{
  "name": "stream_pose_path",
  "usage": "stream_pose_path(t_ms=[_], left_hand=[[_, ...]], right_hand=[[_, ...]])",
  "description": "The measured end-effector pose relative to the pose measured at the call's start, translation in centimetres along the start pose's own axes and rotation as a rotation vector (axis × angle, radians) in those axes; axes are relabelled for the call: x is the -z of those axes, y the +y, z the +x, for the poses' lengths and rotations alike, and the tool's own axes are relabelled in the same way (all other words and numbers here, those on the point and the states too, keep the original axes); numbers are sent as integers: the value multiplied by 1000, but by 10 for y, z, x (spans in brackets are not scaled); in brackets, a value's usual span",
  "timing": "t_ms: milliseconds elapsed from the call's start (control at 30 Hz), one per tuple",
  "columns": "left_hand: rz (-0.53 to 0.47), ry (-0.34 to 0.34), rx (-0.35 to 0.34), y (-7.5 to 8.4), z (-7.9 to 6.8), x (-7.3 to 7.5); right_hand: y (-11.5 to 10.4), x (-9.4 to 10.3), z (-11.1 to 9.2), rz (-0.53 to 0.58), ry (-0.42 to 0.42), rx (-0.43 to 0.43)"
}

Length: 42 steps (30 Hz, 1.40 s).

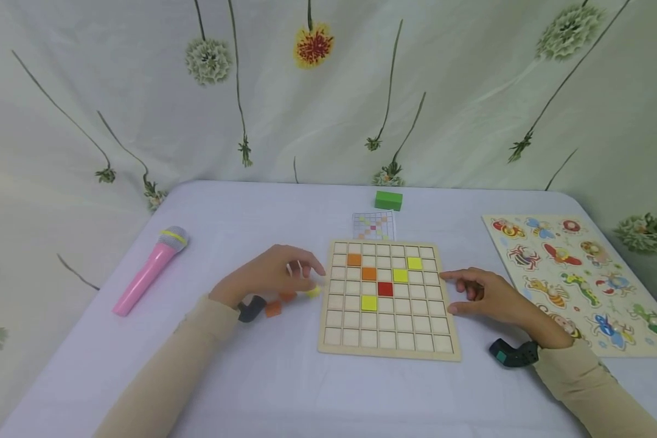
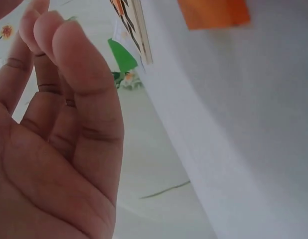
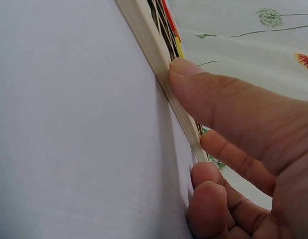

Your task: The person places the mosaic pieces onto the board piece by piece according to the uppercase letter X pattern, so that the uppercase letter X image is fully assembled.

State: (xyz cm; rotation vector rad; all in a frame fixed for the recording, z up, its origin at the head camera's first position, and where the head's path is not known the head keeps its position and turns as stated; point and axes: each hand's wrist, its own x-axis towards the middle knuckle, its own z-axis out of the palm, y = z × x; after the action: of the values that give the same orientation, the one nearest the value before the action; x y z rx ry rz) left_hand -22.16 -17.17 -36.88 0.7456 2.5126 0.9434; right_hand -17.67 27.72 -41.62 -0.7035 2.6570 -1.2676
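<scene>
A light wooden grid board (image 1: 389, 354) lies flat on the table. Its cells hold orange tiles (image 1: 354, 260), a red tile (image 1: 385, 289) and yellow tiles (image 1: 369, 303). My left hand (image 1: 271, 274) hovers by the board's left side with relaxed, slightly bent fingers, and no tile shows in it. Close under it are loose orange tiles (image 1: 273, 309) and a yellow tile (image 1: 312, 292), partly covered by the hand. My right hand (image 1: 490, 298) touches the board's right edge with thumb and index finger; the other fingers are bent.
Behind the board lie a printed pattern card (image 1: 373, 225) and a green block (image 1: 389, 201). A pink toy microphone (image 1: 150, 271) is at the left. An insect picture board (image 1: 575, 286) lies at the right, beside the right arm. A flowered cloth (image 1: 460, 121) hangs behind the table.
</scene>
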Motion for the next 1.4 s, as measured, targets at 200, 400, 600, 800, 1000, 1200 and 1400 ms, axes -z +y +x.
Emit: stream_pose_path(t_ms=[200,400,600,800,1000,1200,1400], left_hand=[[-10,-15,23,-23,-13,15],[-34,-42,26,-42,-27,26],[-97,-150,41,-52,-37,31],[-119,-224,92,-52,-41,29],[-61,-216,148,-47,-41,24],[-29,-209,145,-47,-42,24],[-17,-197,149,-48,-42,25]], right_hand=[[-1,1,1,-8,-7,-16],[-2,2,0,-4,-9,-20],[0,0,0,-8,4,6],[0,-1,0,1,-4,-5],[0,0,1,6,-4,-1],[1,-1,1,8,-2,19],[2,-1,0,-2,0,15]])
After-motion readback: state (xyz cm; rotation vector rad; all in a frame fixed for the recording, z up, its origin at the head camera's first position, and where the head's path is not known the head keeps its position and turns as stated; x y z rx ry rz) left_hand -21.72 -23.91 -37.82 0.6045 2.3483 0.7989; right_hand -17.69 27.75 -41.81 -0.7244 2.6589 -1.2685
